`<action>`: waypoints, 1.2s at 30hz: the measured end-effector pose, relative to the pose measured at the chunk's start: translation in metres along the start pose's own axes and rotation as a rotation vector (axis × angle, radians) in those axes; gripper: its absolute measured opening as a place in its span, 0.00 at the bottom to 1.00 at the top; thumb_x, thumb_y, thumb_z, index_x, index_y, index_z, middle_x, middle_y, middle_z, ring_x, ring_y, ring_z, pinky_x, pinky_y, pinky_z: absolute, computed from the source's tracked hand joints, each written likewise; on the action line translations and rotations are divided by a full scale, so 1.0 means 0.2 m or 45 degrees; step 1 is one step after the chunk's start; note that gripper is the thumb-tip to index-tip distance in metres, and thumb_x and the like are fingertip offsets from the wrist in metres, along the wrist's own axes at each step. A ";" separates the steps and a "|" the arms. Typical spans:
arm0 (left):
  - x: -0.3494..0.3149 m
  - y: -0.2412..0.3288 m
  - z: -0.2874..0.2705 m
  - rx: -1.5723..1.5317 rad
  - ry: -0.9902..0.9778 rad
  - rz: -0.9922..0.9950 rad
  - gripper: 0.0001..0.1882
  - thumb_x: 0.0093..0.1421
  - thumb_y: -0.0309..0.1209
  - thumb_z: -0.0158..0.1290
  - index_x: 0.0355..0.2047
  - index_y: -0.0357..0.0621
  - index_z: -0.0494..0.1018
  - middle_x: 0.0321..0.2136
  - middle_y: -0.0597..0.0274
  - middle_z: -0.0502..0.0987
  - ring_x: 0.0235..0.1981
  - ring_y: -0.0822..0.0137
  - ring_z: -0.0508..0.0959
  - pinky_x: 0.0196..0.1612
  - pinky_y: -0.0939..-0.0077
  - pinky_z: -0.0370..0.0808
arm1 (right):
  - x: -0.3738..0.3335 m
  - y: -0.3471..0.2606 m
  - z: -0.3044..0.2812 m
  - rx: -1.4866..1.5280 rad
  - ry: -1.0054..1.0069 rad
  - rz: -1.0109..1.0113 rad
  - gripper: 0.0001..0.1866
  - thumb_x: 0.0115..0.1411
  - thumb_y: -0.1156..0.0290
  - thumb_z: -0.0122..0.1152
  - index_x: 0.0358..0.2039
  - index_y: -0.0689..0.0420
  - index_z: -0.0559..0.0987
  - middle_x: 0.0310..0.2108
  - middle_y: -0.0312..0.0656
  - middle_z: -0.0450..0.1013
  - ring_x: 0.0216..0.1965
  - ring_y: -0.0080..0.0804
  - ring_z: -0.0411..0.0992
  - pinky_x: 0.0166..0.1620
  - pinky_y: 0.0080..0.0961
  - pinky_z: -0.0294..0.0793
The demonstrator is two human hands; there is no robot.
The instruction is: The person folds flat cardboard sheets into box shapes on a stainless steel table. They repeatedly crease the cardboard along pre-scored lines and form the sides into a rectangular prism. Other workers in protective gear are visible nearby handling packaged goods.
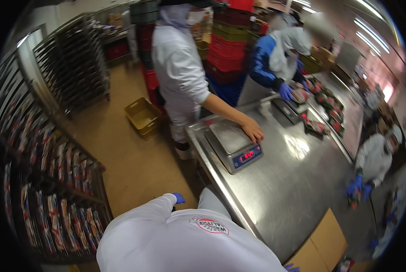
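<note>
My left hand [179, 198], in a blue glove, hangs beside my white smock at the table's left side; its fingers are mostly hidden. At the lower edge, blue-gloved fingers of my right hand [292, 268] show, stretched out beside a cardboard box [328, 233]; the rest is out of view. I cannot tell whether they touch the box. The box rests at the near end of the steel table [275, 192]. Farther along stands a scale [232, 140] with a lit red display. A co-worker's bare hand [253, 130] lies on its edge.
Another person in blue sleeves handles a package [299, 95] at a second scale [284, 111]. Several packages [330, 106] line the far side. Racks of packages [53, 181] stand on the left. A yellow crate [142, 115] sits on the floor; stacked red crates [228, 50] rise behind.
</note>
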State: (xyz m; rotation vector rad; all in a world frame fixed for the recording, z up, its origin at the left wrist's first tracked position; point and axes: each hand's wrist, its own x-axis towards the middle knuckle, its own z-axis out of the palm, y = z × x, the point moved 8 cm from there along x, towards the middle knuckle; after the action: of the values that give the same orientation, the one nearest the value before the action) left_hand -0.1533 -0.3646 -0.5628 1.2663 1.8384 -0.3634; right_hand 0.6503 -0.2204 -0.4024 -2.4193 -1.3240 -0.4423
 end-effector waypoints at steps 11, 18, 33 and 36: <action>-0.09 0.19 -0.06 -0.161 -0.005 0.041 0.29 0.62 0.51 0.42 0.53 0.45 0.72 0.57 0.53 0.69 0.59 0.52 0.67 0.61 0.59 0.61 | -0.05 0.10 -0.15 -0.420 -0.063 0.070 0.39 0.62 0.40 0.34 0.65 0.54 0.59 0.66 0.49 0.55 0.62 0.53 0.58 0.57 0.58 0.58; -0.09 0.13 -0.09 -0.129 0.049 -0.042 0.28 0.62 0.51 0.42 0.54 0.45 0.72 0.57 0.53 0.70 0.59 0.53 0.67 0.62 0.59 0.61 | -0.06 0.04 -0.12 -0.553 -0.074 -0.032 0.39 0.61 0.40 0.38 0.63 0.57 0.60 0.62 0.53 0.58 0.58 0.57 0.59 0.56 0.62 0.57; 0.11 0.11 0.07 0.263 -0.204 0.343 0.22 0.64 0.44 0.42 0.49 0.45 0.75 0.52 0.51 0.73 0.51 0.52 0.74 0.55 0.62 0.69 | -0.12 -0.09 -0.36 -0.571 -0.571 0.345 0.35 0.66 0.43 0.35 0.68 0.47 0.53 0.70 0.37 0.46 0.68 0.47 0.48 0.63 0.53 0.52; 0.11 0.15 0.02 0.248 -0.114 0.421 0.21 0.63 0.42 0.44 0.48 0.43 0.76 0.50 0.51 0.74 0.49 0.52 0.75 0.54 0.62 0.70 | -0.12 -0.13 -0.39 -0.530 -0.528 0.340 0.35 0.65 0.44 0.36 0.68 0.47 0.54 0.70 0.38 0.46 0.68 0.48 0.48 0.63 0.54 0.52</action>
State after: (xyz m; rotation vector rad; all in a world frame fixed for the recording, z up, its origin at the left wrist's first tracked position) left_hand -0.1282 -0.3410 -0.5754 1.6310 1.5126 -0.4161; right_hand 0.6089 -0.2589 -0.3397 -3.1151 -1.1111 -0.1560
